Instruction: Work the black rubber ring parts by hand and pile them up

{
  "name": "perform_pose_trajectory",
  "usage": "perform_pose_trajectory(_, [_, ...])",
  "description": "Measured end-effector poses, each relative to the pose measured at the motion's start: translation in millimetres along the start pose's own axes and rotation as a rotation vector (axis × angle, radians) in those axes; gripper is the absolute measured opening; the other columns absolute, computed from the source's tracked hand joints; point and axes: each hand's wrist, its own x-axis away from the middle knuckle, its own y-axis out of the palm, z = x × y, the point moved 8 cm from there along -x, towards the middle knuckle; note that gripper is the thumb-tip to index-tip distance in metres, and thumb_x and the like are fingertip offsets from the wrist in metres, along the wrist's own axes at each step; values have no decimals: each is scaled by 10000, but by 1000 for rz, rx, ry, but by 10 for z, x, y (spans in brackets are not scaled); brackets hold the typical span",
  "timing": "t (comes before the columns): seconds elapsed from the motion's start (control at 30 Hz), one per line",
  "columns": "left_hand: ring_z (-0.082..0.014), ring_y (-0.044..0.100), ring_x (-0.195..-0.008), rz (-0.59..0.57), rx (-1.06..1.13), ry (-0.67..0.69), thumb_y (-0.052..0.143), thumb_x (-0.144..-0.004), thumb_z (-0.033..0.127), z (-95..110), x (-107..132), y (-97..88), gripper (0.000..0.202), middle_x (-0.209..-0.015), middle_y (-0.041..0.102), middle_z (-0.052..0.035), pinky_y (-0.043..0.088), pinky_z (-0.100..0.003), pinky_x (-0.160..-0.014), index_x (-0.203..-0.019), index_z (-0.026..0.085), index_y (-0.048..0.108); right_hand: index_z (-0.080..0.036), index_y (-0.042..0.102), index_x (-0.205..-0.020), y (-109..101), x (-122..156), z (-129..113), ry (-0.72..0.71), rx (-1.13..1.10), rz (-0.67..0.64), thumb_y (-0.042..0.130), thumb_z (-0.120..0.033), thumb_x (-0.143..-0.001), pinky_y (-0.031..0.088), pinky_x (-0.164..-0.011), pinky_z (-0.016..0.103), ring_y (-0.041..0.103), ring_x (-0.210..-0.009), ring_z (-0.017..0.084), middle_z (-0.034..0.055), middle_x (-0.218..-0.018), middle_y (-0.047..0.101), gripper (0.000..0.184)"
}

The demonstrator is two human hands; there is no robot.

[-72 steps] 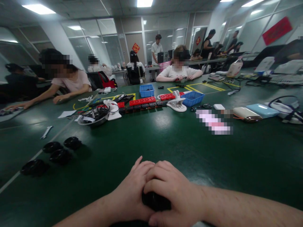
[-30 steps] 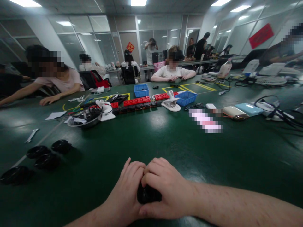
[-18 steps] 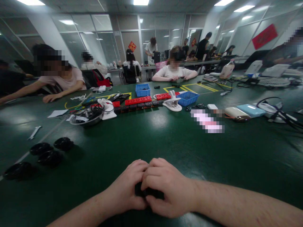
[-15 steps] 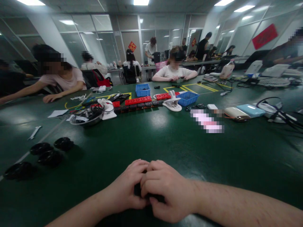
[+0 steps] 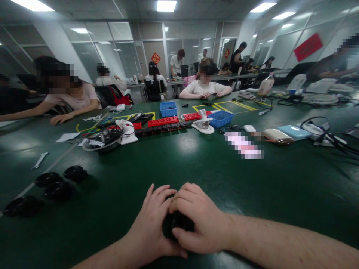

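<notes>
Low at the front of the green table, a shiny black round part (image 5: 181, 220) sits between my two hands, mostly covered by them. My right hand (image 5: 200, 215) curls over it, thumb at the near side and fingers across the top. Against its left side my left hand (image 5: 150, 220) cups it, thumb along the near edge, the other fingers fairly straight. Both hands touch at the fingers. Off to the left stand several black round pieces of similar look, one of them a glossy black piece (image 5: 75, 173).
A wrench (image 5: 40, 160) lies at the left. Beyond are a metal bowl (image 5: 103, 145) of parts, white clip-on bases, red power strips (image 5: 163, 121) and a blue bin (image 5: 221, 118). Power banks (image 5: 277, 136) and cables lie at the right. Co-workers sit around the table.
My left hand's fingers have straightened and spread more. My right hand has shifted slightly, so more of the black round part shows between the hands.
</notes>
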Motion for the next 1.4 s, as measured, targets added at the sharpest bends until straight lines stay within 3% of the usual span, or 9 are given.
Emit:
perform_pose_trajectory(0.13, [-307, 497, -1028, 37, -21, -56, 713, -550, 449, 65, -10, -53, 422, -1007, 568, -79, 131, -609, -1030, -858, 189, 588, -165, 544, -721, 73, 11, 48, 26, 51, -42, 635, -407, -677, 356, -663, 300, 465, -723, 161, 13, -731, 581, 262])
perform_pose_trajectory(0.2, [-279, 511, -997, 18, 6, -61, 700, -546, 319, 93, -30, -53, 308, -977, 568, -62, 145, -577, -1040, -804, 193, 587, -166, 544, -719, 99, 9, 54, 23, 65, -64, 669, -378, -665, 352, -658, 288, 465, -710, 147, -4, -705, 579, 252])
perform_pose_trajectory(0.4, [-254, 504, -1039, -64, 140, -31, 639, -518, 188, 94, -87, -9, 374, -1011, 580, -40, 206, -498, -1049, -888, 211, 591, -175, 559, -734, 137, 2, 30, -12, 15, -111, 571, -230, -655, 366, -678, 296, 468, -705, 153, 0, -706, 607, 97])
perform_pose_trajectory(0.63, [-310, 350, -1235, -210, 83, 35, 627, -598, 210, 97, -77, 40, 296, -1229, 508, 1, 89, -603, -1038, -880, 294, 646, -182, 563, -701, 210, 27, -76, -120, -30, -206, 440, -182, -598, 380, -724, 306, 455, -720, 155, 1, -656, 591, 160])
perform_pose_trajectory(0.77, [-328, 339, -1243, -176, 73, 45, 667, -587, 271, 66, -44, 58, 669, -1292, 462, -44, 104, -615, -1037, -1224, 294, 463, -172, 555, -805, 160, 14, -121, -148, -34, -180, 442, -201, -624, 375, -779, 320, 474, -805, 161, 18, -795, 619, 215])
perform_pose_trajectory(0.83, [-331, 365, -1221, -119, 64, 36, 686, -581, 329, 42, -29, 47, 761, -1283, 462, -83, 105, -607, -1044, -1278, 244, 392, -165, 547, -865, 123, 6, -84, -104, -11, -142, 477, -251, -671, 372, -765, 323, 480, -828, 168, 33, -857, 615, 224])
perform_pose_trajectory(1.07, [-325, 485, -1038, 1, 67, -72, 686, -488, 651, 13, -1, -18, 714, -1049, 540, -83, 87, -670, -1012, -1020, 202, 523, -168, 521, -778, 128, 16, 75, 47, 103, -110, 648, -454, -679, 349, -685, 302, 474, -763, 159, 15, -800, 581, 328])
perform_pose_trajectory(1.23, [-268, 511, -968, -15, 74, -83, 696, -563, 403, 56, -33, -17, 332, -966, 544, -43, 141, -610, -1033, -790, 203, 556, -168, 541, -758, 210, 10, 57, 30, 108, -219, 678, -409, -670, 347, -672, 291, 470, -752, 147, 1, -772, 576, 291])
perform_pose_trajectory(1.4, [-231, 512, -959, -75, 178, -14, 684, -523, 236, 138, -87, -20, 336, -954, 547, -10, 202, -503, -1051, -840, 219, 575, -174, 563, -781, 236, 18, 9, -21, 66, -261, 634, -284, -657, 365, -686, 288, 478, -756, 147, -3, -752, 585, 180])
